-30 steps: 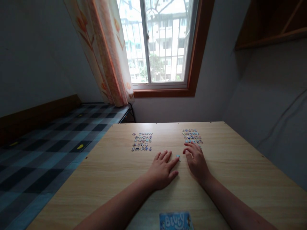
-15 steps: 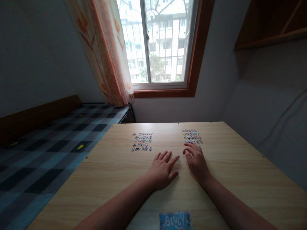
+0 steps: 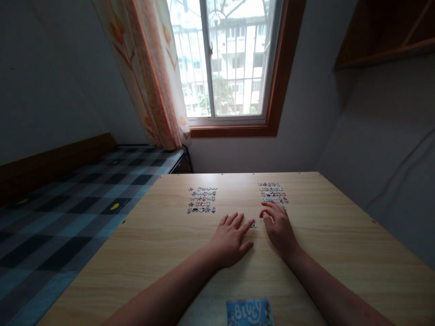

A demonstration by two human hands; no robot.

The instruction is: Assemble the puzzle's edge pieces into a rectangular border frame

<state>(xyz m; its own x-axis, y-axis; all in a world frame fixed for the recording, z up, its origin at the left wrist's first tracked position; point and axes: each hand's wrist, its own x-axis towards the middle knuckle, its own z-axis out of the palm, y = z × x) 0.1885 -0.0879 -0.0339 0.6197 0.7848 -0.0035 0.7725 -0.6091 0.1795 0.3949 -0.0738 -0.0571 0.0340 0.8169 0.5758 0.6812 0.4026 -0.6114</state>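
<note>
My left hand [image 3: 231,240] lies with spread fingers on the wooden table [image 3: 163,271], its index fingertip at a small puzzle piece or cluster [image 3: 253,223]. To the right of that piece, my right hand [image 3: 277,226] rests with its fingers apart and slightly bent, and nothing shows in it. Its fingertips are at the near edge of the right group of puzzle pieces [image 3: 272,192], partly covering it. Another group of pieces [image 3: 203,199] lies in rows farther left, beyond my left hand.
A blue "BLUEY" box or card [image 3: 249,312] lies at the near edge of view. Left of the table is a bed with a checked cover [image 3: 84,213]. A curtain [image 3: 149,77] hangs beside the window, and a wooden shelf [image 3: 384,56] is at upper right.
</note>
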